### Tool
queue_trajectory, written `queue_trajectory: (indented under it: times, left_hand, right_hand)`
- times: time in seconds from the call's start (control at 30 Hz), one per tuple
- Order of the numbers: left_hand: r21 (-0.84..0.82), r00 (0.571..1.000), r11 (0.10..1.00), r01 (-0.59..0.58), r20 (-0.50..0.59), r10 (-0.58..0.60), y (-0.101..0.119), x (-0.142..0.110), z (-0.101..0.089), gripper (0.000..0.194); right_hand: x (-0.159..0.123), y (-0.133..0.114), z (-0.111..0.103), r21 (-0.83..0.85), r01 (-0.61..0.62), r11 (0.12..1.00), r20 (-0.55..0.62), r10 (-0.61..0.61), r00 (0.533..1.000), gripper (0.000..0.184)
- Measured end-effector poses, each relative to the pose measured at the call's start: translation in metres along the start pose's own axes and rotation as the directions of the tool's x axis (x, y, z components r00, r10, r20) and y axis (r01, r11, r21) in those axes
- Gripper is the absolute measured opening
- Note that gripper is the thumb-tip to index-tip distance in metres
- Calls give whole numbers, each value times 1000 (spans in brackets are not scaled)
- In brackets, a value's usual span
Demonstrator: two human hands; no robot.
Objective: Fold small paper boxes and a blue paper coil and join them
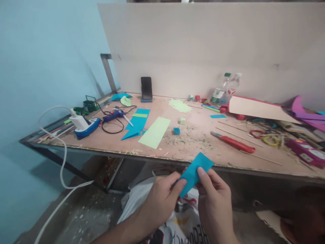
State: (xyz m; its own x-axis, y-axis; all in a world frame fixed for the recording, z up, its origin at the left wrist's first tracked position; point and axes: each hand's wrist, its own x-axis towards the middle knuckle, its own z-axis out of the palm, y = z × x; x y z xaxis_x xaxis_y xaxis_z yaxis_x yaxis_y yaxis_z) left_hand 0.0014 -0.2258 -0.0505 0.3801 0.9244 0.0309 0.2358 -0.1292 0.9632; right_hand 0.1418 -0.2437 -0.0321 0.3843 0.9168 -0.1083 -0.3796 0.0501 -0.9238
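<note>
A strip of blue paper (195,172) is held between my two hands, just in front of the table's near edge. My left hand (165,191) pinches its lower left end between thumb and fingers. With the thumb on top, my right hand (214,193) grips the strip's right side. On the table beyond lie a small blue folded paper piece (176,131) and a pale green one (182,120). A pale green paper sheet (155,133) and blue paper pieces (141,118) lie to the left.
A red-handled knife (237,144) lies on the right among thin sticks. A glue gun (114,116) and a blue power strip (87,128) with a white cable sit at left. A phone (146,88) stands at the back, and two bottles (220,91) lean against the board. A person (302,217) is partly visible lower right.
</note>
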Motion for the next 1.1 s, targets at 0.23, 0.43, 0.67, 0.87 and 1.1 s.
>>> queue_trajectory:
  times: [0.23, 0.43, 0.67, 0.87, 1.1]
  left_hand:
    - [40, 999, 998, 38, -8, -38, -4, 0, -2, 42]
    - [80, 999, 996, 37, -2, -37, -4, 1, -3, 41]
    - [88, 1000, 996, 2, 7, -3, -1, 0, -5, 45]
    - [-238, 994, 970, 58, 103, -34, 9, 5, -9, 36]
    - [-177, 995, 982, 59, 87, -44, -8, 13, -5, 41]
  right_hand:
    - [1, 3, -1, 76, -66, 995, -17, 68, 998, 32]
    - [1, 7, -3, 79, -73, 994, -34, 76, 997, 36]
    - [3, 9, -4, 22, -38, 999, 24, 37, 999, 33]
    - [2, 3, -1, -56, -16, 998, 185, 26, 982, 35]
    - [1, 7, 0, 0, -19, 1000, 259, 18, 966, 35]
